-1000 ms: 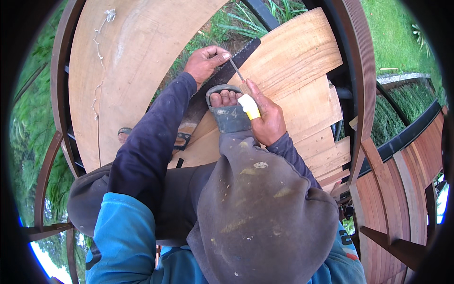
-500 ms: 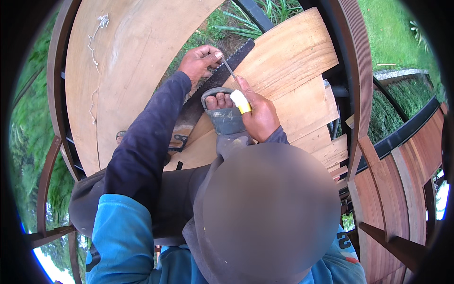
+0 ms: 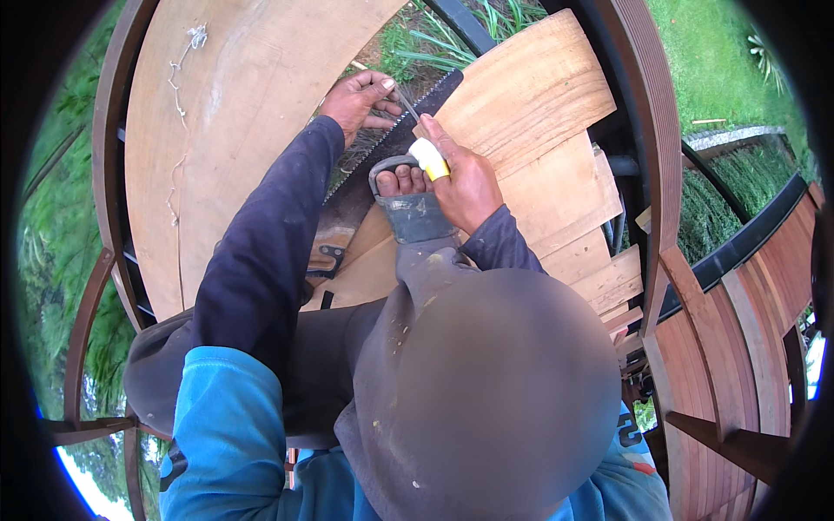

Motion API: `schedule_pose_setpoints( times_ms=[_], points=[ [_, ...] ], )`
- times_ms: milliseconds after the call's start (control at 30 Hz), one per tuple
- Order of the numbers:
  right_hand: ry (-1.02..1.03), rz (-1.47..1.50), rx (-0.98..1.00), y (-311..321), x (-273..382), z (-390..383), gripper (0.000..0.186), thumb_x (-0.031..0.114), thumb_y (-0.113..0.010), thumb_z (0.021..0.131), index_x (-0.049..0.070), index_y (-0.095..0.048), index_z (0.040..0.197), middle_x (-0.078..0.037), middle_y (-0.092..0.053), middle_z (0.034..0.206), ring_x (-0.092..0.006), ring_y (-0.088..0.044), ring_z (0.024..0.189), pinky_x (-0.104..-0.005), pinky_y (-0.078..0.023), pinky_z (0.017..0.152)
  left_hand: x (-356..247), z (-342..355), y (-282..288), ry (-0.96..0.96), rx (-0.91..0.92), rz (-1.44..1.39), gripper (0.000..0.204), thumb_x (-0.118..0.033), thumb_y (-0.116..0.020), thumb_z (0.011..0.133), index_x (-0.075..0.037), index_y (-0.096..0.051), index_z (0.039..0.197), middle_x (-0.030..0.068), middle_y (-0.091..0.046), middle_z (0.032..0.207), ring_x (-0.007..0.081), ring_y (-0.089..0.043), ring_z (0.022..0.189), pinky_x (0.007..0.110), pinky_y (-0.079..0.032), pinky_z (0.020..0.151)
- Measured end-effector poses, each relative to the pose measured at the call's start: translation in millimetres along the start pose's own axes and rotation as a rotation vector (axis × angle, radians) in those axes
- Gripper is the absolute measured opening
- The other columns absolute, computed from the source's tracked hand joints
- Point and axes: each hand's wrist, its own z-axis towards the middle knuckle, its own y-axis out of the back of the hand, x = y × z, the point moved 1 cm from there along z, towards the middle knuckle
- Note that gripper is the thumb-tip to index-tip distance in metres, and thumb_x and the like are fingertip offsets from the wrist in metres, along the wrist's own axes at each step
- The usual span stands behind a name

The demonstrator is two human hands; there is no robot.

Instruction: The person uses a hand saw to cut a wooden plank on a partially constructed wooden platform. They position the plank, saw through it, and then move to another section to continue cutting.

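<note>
The handsaw (image 3: pixel 356 201) lay between the hands, below their fingertips, its long axis running from 1 o'clock at the blade's tip to 7 o'clock at the handle, teeth facing 10 o'clock. The right hand (image 3: pixel 469 184), on the blade's 4 o'clock side, gripped a slim metal file (image 3: pixel 408 108) that pointed to 11 o'clock across the toothed edge. A white-and-yellow wrap (image 3: pixel 432 160) showed at that hand. The left hand (image 3: pixel 354 102), beyond the teeth, was loosely curled, thumb and forefinger by the file's far end; whether they pinched it I could not tell. Neither hand was clearly nearer the teeth. A sandalled foot (image 3: pixel 412 217) overlapped the blade's 4 o'clock side, beside pale boards (image 3: pixel 539 95).
</note>
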Motion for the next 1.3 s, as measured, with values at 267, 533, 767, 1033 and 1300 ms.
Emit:
schedule_pose_setpoints(
  times_ms=[267, 533, 767, 1033, 1300],
  points=[
    [-0.031, 0.292, 0.052, 3.8, 7.1, -29.2, 0.066, -0.003, -0.058, 0.091, 0.010, -0.047, 0.154, -0.027, -0.069, 0.120, -0.0395, -0.069, 0.111, -0.0415, -0.054, 0.095, 10.2, -30.7, -10.3, -0.023, -0.043, 0.040, 0.024, -0.032, -0.070, 0.101, -0.010, -0.070, 0.109, 0.0018, -0.072, 0.102, 0.0133, -0.068, 0.095, 0.032, -0.057, 0.081],
    [-0.085, 0.261, 0.024, 13.4, 7.5, -33.7, 0.056, -0.002, -0.059, 0.094, 0.006, -0.053, 0.149, -0.025, -0.068, 0.128, -0.0353, -0.068, 0.119, -0.0378, -0.052, 0.100, 13.9, -24.8, -15.8, -0.027, -0.022, 0.013, 0.023, -0.030, -0.073, 0.099, -0.009, -0.072, 0.107, -0.0014, -0.070, 0.100, 0.0088, -0.061, 0.093, 0.028, -0.050, 0.080],
    [-0.030, 0.266, -0.028, 12.4, -3.1, -32.6, 0.055, -0.003, -0.060, 0.095, 0.006, -0.054, 0.149, -0.025, -0.068, 0.127, -0.0349, -0.069, 0.117, -0.0381, -0.053, 0.097, 11.5, -22.2, -21.1, -0.117, -0.010, 0.068, 0.024, -0.027, -0.075, 0.098, -0.003, -0.073, 0.103, -0.0013, -0.070, 0.094, 0.0076, -0.059, 0.089, 0.026, -0.049, 0.083],
    [-0.111, 0.171, 0.074, 19.5, -0.9, -28.9, 0.064, -0.006, -0.060, 0.090, 0.010, -0.051, 0.151, -0.026, -0.068, 0.124, -0.0382, -0.069, 0.114, -0.0396, -0.054, 0.095, 7.5, -17.2, -16.7, -0.103, 0.021, 0.242, 0.022, -0.025, -0.071, 0.100, -0.004, -0.071, 0.104, 0.0007, -0.070, 0.094, 0.0094, -0.063, 0.088, 0.028, -0.052, 0.082],
    [-0.153, 0.227, 0.100, 3.2, -2.4, 4.1, 0.068, -0.005, -0.060, 0.088, 0.012, -0.049, 0.153, -0.023, -0.070, 0.124, -0.0372, -0.069, 0.115, -0.0402, -0.054, 0.096, 0.4, -2.8, -5.0, 0.013, 0.010, 0.026, 0.023, -0.027, -0.064, 0.104, -0.004, -0.064, 0.110, 0.0079, -0.066, 0.099, 0.0188, -0.069, 0.084, 0.037, -0.065, 0.075]
  ],
)
